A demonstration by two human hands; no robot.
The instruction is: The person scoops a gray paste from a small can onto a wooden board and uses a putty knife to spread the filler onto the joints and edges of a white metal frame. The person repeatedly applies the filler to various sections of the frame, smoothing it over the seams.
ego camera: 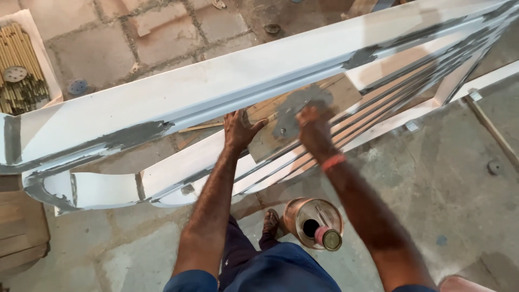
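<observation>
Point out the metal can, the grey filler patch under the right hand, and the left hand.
Can (313, 223): head view, top face by the opening.
Filler patch (294, 105): head view, its upper middle.
Left hand (238, 130): head view, back of hand.

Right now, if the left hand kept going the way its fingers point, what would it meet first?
The left hand already touches the small board; just beyond lies the white frame rail, though depth is unclear.

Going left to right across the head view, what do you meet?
Box of thin yellowish sticks → round sanding disc on the floor → left hand → right hand → dark round disc on the floor.
</observation>
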